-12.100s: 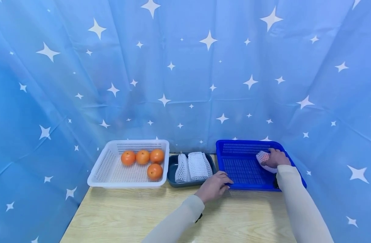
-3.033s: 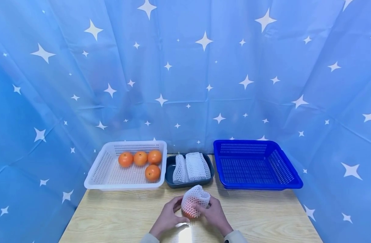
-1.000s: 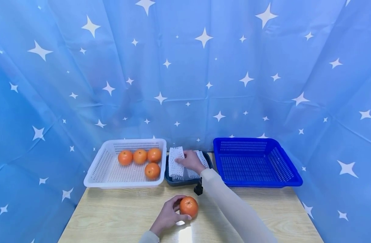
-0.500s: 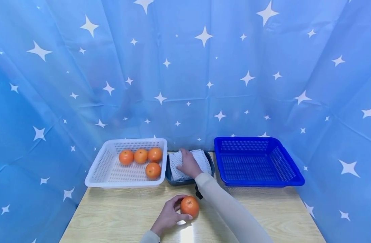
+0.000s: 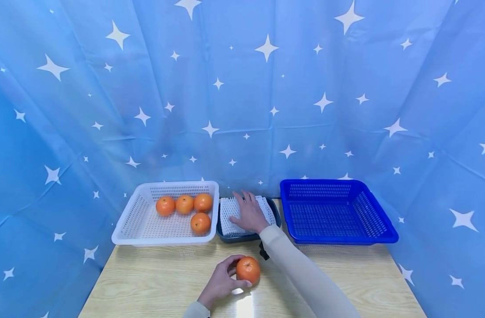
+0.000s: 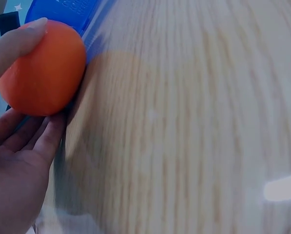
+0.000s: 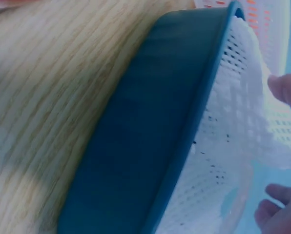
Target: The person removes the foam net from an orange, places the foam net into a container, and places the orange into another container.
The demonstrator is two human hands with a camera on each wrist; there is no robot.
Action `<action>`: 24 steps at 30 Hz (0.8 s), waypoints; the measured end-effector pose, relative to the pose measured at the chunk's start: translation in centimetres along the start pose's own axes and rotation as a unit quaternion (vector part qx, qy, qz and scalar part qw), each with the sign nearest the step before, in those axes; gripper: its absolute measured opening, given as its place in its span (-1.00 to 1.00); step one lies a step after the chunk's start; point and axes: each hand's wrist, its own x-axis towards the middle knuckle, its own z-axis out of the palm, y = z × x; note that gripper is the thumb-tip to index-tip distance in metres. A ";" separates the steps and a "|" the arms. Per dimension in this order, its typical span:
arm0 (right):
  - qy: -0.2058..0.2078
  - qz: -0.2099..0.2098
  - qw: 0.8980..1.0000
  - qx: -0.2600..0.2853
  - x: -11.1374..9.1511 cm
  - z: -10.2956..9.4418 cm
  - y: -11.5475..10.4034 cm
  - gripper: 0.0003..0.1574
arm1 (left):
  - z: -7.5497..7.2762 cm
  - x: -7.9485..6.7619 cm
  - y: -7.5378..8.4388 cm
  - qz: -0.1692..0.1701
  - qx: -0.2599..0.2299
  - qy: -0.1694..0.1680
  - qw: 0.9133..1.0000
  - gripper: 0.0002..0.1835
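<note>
An orange (image 5: 248,270) sits bare on the table in front, its top facing up. My left hand (image 5: 220,282) holds it from the left side, thumb in front and fingers behind; the left wrist view shows the thumb on the orange (image 6: 48,73) and the fingers under its edge. Above the dark teal tray (image 7: 131,117) in the middle, my right hand (image 5: 251,215) is spread with its fingers apart, holding nothing. White foam fruit nets (image 5: 228,218) lie flat in the tray under that hand, which covers part of them.
To the left stands a white basket (image 5: 125,227) with several oranges (image 5: 185,204) in it. A blue basket (image 5: 325,240) stands at the right. Behind them hangs a blue star-patterned curtain (image 5: 242,97); the wooden table (image 5: 147,282) runs forward of the containers.
The netted orange came from the blue basket to the front and lost its net. My right hand laid that net in the tray, and its fingers have since spread. My left hand stayed.
</note>
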 end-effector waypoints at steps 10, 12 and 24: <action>-0.024 0.003 0.999 0.043 -1.0 -1.5 0.3 0.27 | 0.0 -0.1 0.2 -0.009 0.020 0.003 1.000 -0.18; -0.027 0.001 0.999 0.041 -1.2 -1.7 0.4 0.28 | -0.1 -0.1 0.3 -0.007 0.024 0.004 1.000 -0.19; -0.011 -0.007 0.997 0.074 -2.5 -3.0 0.7 0.29 | -1.9 -0.9 3.2 0.036 0.066 0.026 0.997 -0.20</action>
